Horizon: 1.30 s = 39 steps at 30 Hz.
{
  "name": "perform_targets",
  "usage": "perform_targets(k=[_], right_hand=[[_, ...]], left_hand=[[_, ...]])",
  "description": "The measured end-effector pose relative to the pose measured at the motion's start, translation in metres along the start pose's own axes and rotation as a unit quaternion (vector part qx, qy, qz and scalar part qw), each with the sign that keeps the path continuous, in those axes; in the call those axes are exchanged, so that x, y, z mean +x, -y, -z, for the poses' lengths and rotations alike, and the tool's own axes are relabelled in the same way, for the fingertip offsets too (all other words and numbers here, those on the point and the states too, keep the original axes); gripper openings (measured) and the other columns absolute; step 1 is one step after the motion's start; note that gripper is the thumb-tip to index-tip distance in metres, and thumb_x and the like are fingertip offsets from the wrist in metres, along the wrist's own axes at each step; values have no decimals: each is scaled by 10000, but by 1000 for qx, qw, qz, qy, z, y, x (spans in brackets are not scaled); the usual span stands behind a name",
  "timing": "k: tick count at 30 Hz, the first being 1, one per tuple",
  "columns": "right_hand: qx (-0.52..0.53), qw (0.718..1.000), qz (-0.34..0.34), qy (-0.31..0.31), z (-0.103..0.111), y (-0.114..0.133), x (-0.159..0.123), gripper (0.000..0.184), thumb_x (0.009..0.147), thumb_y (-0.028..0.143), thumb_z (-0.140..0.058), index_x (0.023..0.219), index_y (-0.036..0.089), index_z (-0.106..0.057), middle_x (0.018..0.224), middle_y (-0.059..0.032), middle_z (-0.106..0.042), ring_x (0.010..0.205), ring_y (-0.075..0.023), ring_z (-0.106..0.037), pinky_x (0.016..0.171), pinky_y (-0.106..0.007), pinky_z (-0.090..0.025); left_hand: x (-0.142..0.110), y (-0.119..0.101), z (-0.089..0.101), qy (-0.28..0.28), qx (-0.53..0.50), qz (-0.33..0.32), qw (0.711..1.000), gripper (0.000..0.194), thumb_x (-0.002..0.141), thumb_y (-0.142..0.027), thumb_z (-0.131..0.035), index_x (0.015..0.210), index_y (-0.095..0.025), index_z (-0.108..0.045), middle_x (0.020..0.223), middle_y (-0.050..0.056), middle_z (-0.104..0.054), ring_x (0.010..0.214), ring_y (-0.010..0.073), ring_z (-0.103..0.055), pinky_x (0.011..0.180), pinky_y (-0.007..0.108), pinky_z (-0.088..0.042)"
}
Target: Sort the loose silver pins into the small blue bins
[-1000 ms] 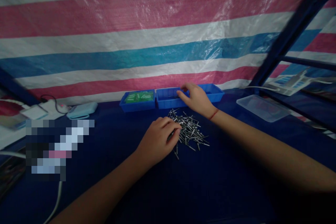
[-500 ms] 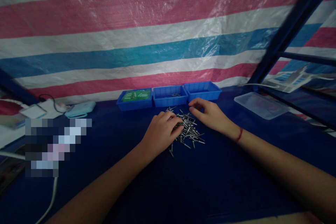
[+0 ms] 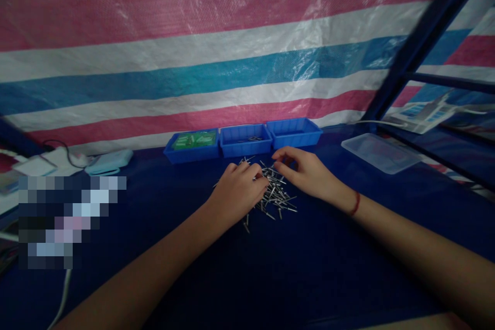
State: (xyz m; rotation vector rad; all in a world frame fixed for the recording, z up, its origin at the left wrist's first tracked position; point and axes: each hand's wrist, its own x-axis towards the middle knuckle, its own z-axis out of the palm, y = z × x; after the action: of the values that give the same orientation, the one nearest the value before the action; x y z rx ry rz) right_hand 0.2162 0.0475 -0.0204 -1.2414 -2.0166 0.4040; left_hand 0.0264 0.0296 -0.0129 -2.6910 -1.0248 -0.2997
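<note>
A heap of slim silver pins that look like blind rivets lies loose on the dark blue tabletop. My left hand rests over the heap's left side, its fingers curled and thumb drawn in. The end of a rivet pokes out past the far side of this hand; its fingertips are partly hidden. At the heap's upper right is my right hand, with thumb and forefinger tips brought together in a pinch. Whatever lies between those tips is too small to make out.
Behind the heap stand three blue bins: the left bin holds green packets, the middle bin a few rivets, and the right bin shows a bare inside. A clear plastic lid lies right. Left are a light-blue case and cables.
My left thumb and forefinger have closed in, and a rivet end now shows beyond that hand. My right hand keeps its pinch near the heap. The whole view has shifted slightly.
</note>
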Motion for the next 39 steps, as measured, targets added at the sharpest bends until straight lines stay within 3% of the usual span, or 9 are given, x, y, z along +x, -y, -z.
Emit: perform_targets(k=[11, 17, 29, 39], right_hand=[[11, 1000, 9, 18, -3, 3, -3, 165, 809, 238, -515, 913, 167, -620, 817, -34, -668, 668, -137, -596, 583, -264, -444], [12, 1000, 9, 24, -2, 9, -4, 165, 811, 241, -514, 903, 159, -625, 752, -17, -648, 592, -114, -552, 553, -249, -424], [28, 999, 21, 39, -2, 13, -6, 133, 807, 209, -509, 868, 169, -620, 795, -19, -662, 672, -129, -582, 596, -256, -438], [26, 998, 29, 52, -2, 15, -6, 142, 807, 197, -498, 865, 169, -625, 803, -19, -660, 683, -127, -581, 619, -264, -447]], left_hand=[[-2, -5, 1, 1, -15, 37, 999, 117, 870, -214, -506, 880, -163, -611, 962, 60, -566, 850, 208, -516, 665, 319, -391], [-4, -9, 1, 8, 4, 64, 998, 179, 915, -216, -431, 872, -151, -593, 955, 67, -571, 857, 217, -522, 672, 332, -397], [-3, -8, -1, -8, 17, 54, 998, 137, 889, -210, -492, 878, -188, -626, 880, 43, -600, 826, 220, -541, 662, 334, -358], [1, -9, 7, -1, 26, 34, 999, 94, 835, -173, -556, 883, -192, -635, 901, 46, -613, 843, 234, -544, 667, 342, -344]])
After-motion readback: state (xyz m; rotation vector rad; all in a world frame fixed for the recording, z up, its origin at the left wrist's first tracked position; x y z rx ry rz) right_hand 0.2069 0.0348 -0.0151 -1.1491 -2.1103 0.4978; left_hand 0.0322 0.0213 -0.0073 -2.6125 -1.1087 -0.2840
